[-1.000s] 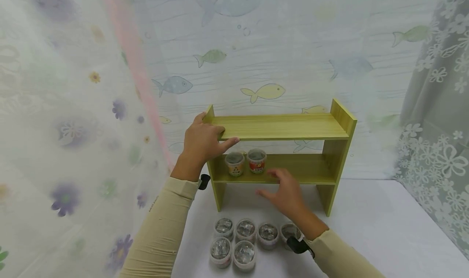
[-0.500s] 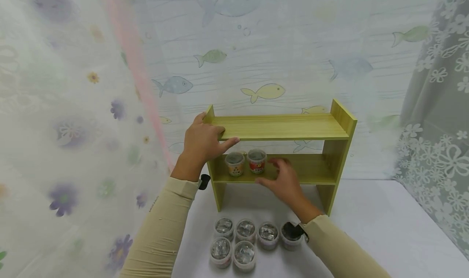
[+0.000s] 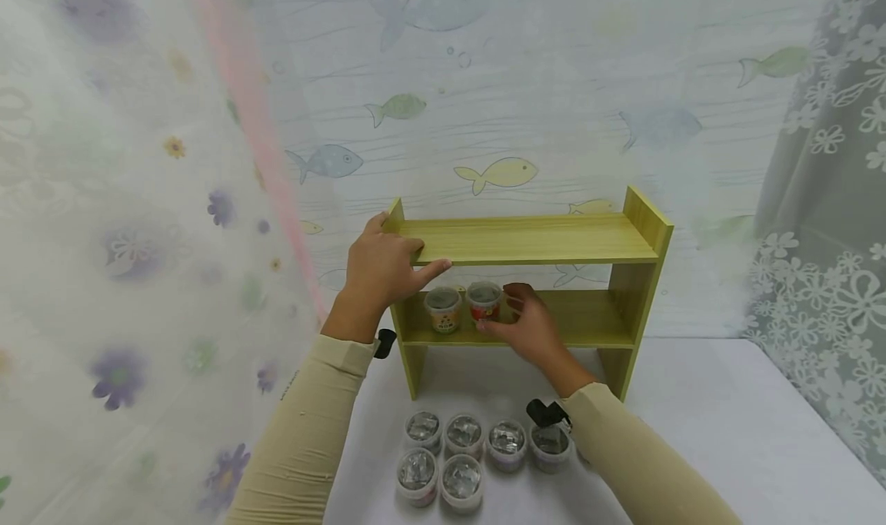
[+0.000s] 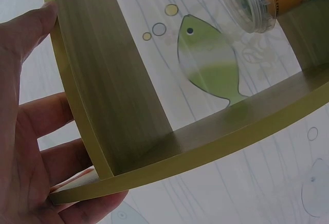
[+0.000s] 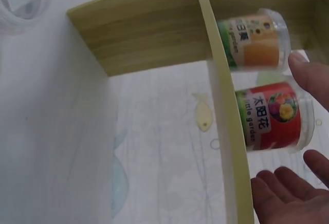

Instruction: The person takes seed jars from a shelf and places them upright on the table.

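Note:
My left hand grips the upper left corner of the yellow-green wooden shelf. In the left wrist view its fingers bend round the side panel. On the middle board stand two small lidded plastic cups, an orange-labelled cup at the left and a red-labelled cup beside it. My right hand is at the red cup's right side, thumb in front and fingers spread. In the right wrist view, gaps show between the fingers and the red cup, whose label reads "little garden".
Several more lidded cups with silvery contents stand on the white tabletop in front of the shelf, one partly behind the right wrist's black camera. A curtain with fish prints hangs behind the shelf.
My right hand has moved up and left, closer to the red-labelled cup. The left hand has kept its place on the shelf corner, and the cups stand where they were.

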{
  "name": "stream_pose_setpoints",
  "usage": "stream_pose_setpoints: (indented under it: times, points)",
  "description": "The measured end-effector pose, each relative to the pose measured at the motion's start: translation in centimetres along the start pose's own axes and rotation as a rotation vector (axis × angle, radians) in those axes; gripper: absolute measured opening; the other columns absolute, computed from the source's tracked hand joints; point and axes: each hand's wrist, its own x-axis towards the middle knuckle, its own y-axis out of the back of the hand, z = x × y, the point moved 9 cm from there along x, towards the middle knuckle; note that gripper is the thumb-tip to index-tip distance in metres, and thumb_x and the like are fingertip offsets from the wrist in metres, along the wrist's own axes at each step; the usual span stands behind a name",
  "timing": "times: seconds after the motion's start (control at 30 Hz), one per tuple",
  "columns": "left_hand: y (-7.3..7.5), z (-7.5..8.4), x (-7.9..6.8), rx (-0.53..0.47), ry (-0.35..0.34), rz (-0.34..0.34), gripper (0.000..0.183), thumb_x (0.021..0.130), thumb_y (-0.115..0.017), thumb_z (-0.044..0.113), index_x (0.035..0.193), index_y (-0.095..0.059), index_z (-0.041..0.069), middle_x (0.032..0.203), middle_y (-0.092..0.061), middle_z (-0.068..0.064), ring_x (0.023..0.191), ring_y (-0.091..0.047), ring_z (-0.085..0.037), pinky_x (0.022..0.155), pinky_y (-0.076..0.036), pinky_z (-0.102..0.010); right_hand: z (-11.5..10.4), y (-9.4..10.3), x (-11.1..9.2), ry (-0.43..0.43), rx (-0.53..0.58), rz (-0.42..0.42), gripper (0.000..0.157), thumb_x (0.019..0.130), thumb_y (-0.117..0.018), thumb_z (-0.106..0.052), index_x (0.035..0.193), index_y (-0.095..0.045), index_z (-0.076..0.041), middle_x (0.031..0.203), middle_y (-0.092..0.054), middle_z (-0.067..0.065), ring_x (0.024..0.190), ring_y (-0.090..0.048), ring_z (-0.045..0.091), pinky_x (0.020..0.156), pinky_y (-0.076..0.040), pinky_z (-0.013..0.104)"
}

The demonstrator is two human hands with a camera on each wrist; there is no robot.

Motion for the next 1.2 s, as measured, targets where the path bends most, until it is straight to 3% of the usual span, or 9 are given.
stream_pose_setpoints:
  times: [0.17,0.37,0.7,1.03,1.2]
  points:
    - [0.0,0.1,-0.1,0.001,0.004,-0.005,0.072,0.091,-0.041,0.085,0.111,-0.078,0.026,0.076,-0.073,0.004,0.151,-0.035,-0.037,0.117,-0.042,-0.051,0.4,-0.4,0.6,-0.010,0.044,-0.041,0.093,0.083,-0.088,-0.038,0.156,-0.036,-0.016,0.157,-0.045,0.010,0.145,-0.047,0.037,0.108,-0.050,0.055]
    - [0.2,0.2,-0.4,-0.004,0.013,0.007,0.073,0.091,-0.042,0.085,0.114,-0.078,0.027,0.081,-0.075,0.003,0.152,-0.034,-0.038,0.111,-0.048,-0.052,0.1,-0.6,0.7,0.003,0.053,-0.053,0.092,0.085,-0.086,-0.036,0.158,-0.034,-0.017,0.151,-0.052,0.013,0.137,-0.056,0.034,0.104,-0.053,0.052]
    - [0.4,0.4,-0.8,-0.009,0.030,0.007,0.072,0.090,-0.043,0.085,0.115,-0.078,0.027,0.082,-0.076,0.002,0.152,-0.034,-0.038,0.104,-0.053,-0.053,0.1,-0.7,0.3,-0.026,0.048,-0.046,0.081,0.091,-0.079,-0.039,0.156,-0.037,-0.014,0.147,-0.054,0.013,0.133,-0.058,0.033,0.097,-0.058,0.048]
    - [0.5,0.5,-1.3,-0.006,0.038,0.009,0.072,0.090,-0.042,0.086,0.112,-0.078,0.027,0.075,-0.072,0.003,0.153,-0.033,-0.038,0.097,-0.057,-0.053,0.0,-0.3,-0.3,-0.001,0.032,-0.048,0.074,0.089,-0.080,-0.045,0.148,-0.047,-0.014,0.143,-0.057,0.012,0.131,-0.060,0.033,0.093,-0.060,0.044]
    - [0.5,0.6,-1.5,-0.005,0.034,0.011,0.073,0.090,-0.042,0.086,0.112,-0.078,0.027,0.076,-0.073,0.003,0.153,-0.034,-0.038,0.101,-0.055,-0.053,-0.1,-0.1,-0.5,0.006,0.026,-0.059,0.082,0.088,-0.080,-0.051,0.152,-0.044,-0.016,0.147,-0.054,0.011,0.134,-0.057,0.034,0.096,-0.058,0.048]
